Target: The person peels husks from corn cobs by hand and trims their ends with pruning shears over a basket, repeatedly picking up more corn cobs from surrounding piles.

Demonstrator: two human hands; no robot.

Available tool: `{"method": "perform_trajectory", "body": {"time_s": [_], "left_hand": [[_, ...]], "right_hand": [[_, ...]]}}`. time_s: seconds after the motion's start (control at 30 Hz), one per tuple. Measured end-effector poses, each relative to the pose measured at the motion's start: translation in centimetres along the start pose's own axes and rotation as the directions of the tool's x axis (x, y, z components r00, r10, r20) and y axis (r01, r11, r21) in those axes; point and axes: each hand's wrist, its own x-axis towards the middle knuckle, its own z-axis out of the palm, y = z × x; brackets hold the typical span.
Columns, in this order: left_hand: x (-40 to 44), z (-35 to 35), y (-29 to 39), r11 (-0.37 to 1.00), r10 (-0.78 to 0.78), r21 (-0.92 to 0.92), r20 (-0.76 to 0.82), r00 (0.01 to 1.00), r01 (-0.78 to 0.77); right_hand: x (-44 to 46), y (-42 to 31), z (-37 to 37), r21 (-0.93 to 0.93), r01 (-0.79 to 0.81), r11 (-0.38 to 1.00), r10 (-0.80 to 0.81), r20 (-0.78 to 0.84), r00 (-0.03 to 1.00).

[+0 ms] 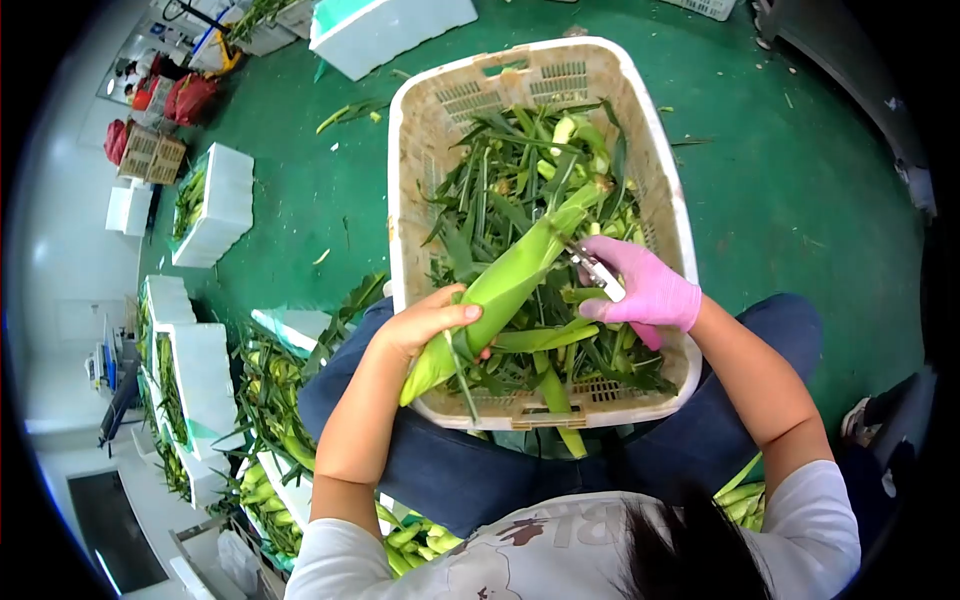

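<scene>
Below, basket [428, 150] of green husks [488, 212].

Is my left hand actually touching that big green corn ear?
Touching: the head view shows the left hand wrapped around the corn ear near its lower end, thumb lying on top.

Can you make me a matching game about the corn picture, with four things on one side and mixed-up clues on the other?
Things:
1. Corn ear
2. Big basket
3. Cutting tool
4. Trousers

Clues:
A. in the pink-gloved right hand
B. dark blue and being worn
C. held in the bare left hand
D. pale, with slotted sides and leaves inside

Right pairs: 1-C, 2-D, 3-A, 4-B
</scene>
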Motion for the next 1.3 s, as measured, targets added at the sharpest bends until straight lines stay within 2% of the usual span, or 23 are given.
{"method": "perform_trajectory", "body": {"time_s": [0.03, 0.13, 0.17, 0.27, 0.3, 0.33, 0.37, 0.43, 0.5, 0.53, 0.7, 0.73, 0.8, 0.83, 0.87, 0.93, 1.0, 1.07, 1.1, 1.17, 1.2, 1.27, 1.3], "left_hand": [[-0.1, 0.6, 0.0, 1.0, 0.008, -0.03, -0.039, 0.999, -0.009], [0.6, 0.1, -1.0, 0.996, 0.083, -0.021, -0.119, 0.989, -0.086], [1.1, -0.3, -1.4, 0.99, 0.142, 0.046, -0.166, 0.976, -0.137], [1.5, -0.4, -1.0, 0.966, 0.256, 0.086, -0.256, 0.932, -0.242], [1.8, -0.4, -0.8, 0.951, 0.309, 0.121, -0.273, 0.911, -0.286], [2.1, -0.2, -0.6, 0.932, 0.359, 0.158, -0.286, 0.888, -0.326], [2.4, 0.4, -0.6, 0.888, 0.453, 0.24, -0.308, 0.837, -0.392], [3.1, -0.1, -0.4, 0.846, 0.466, 0.376, -0.177, 0.867, -0.378], [3.5, 0.7, -0.7, 0.786, 0.488, 0.482, -0.098, 0.868, -0.387], [3.7, 1.5, -0.9, 0.783, 0.471, 0.498, -0.082, 0.878, -0.373], [3.8, 1.5, -1.7, 0.812, 0.394, 0.465, 0.011, 0.919, -0.354], [3.9, 1.8, -1.4, 0.706, 0.481, 0.576, 0.039, 0.876, -0.413], [3.9, 2.8, -1.2, 0.447, 0.622, 0.756, 0.121, 0.773, -0.478], [4.0, 3.0, -1.1, 0.311, 0.683, 0.804, 0.181, 0.708, -0.506], [4.0, 2.8, -1.2, 0.151, 0.671, 0.874, 0.252, 0.697, -0.462], [3.7, 2.3, -1.3, -0.186, 0.61, 0.921, 0.382, 0.694, -0.343], [3.7, 2.3, -1.4, -0.301, 0.623, 0.895, 0.446, 0.643, -0.329], [3.4, 3.0, -1.3, -0.381, 0.654, 0.883, 0.467, 0.596, -0.274], [3.3, 3.2, -1.3, -0.308, 0.711, 0.935, 0.35, 0.61, -0.178], [3.8, 1.9, -0.6, -0.281, 0.821, 0.959, 0.225, 0.524, 0.027], [3.6, 1.0, -0.3, -0.224, 0.866, 0.968, 0.144, 0.478, 0.113], [2.8, -0.8, -0.1, -0.021, 0.892, 0.954, -0.118, 0.436, 0.3], [1.9, -0.8, 0.2, 0.067, 0.697, 0.889, -0.367, 0.616, 0.453]], "right_hand": [[0.3, -0.3, 0.9, 0.127, -0.025, 0.992, 0.029, -0.037, 0.999], [1.1, -0.1, 1.9, 0.1, -0.187, 0.977, 0.197, -0.1, 0.975], [0.7, -0.5, 2.0, 0.471, -0.272, 0.839, 0.311, -0.003, 0.951], [-0.3, -2.2, 2.1, 0.67, -0.241, 0.703, 0.301, 0.028, 0.953], [-0.7, -2.2, 2.3, 0.707, -0.131, 0.695, 0.164, 0.021, 0.986], [-1.0, -1.7, 2.4, 0.743, -0.175, 0.646, 0.139, 0.11, 0.984], [-1.2, -1.3, 2.8, 0.762, -0.209, 0.613, 0.144, 0.153, 0.978], [-1.4, -1.6, 3.5, 0.792, -0.263, 0.552, 0.155, 0.212, 0.965], [-1.2, -1.3, 3.6, 0.757, -0.218, 0.616, 0.119, 0.184, 0.976], [-1.2, -1.2, 3.6, 0.716, -0.172, 0.677, 0.093, 0.148, 0.985], [-1.4, -1.9, 1.9, 0.681, -0.219, 0.699, 0.242, 0.064, 0.968], [-1.4, -1.4, 1.7, 0.658, -0.199, 0.726, 0.258, 0.008, 0.966], [-1.4, -1.6, 1.3, 0.83, -0.249, 0.499, 0.419, 0.021, 0.908], [-1.2, -1.5, 0.8, 0.883, -0.309, 0.353, 0.417, 0.147, 0.897], [-1.1, -0.8, 0.7, 0.886, -0.361, 0.291, 0.434, 0.215, 0.875], [-1.1, 0.2, 1.9, 0.774, -0.486, 0.407, 0.432, 0.306, 0.849], [-1.4, -0.5, 2.8, 0.752, -0.557, 0.352, 0.326, 0.459, 0.826], [-1.7, -0.4, 4.3, 0.818, -0.464, 0.339, 0.387, 0.328, 0.862], [-1.5, -0.9, 4.2, 0.821, -0.425, 0.381, 0.403, 0.266, 0.875], [-1.1, -2.0, 3.5, 0.816, -0.342, 0.466, 0.426, 0.132, 0.895], [-0.8, -1.6, 3.1, 0.755, -0.283, 0.591, 0.423, 0.008, 0.906], [-0.7, -0.7, 2.6, 0.737, -0.171, 0.654, 0.4, -0.144, 0.905], [-0.6, -0.1, 2.5, 0.729, -0.144, 0.669, 0.388, -0.178, 0.904]]}}
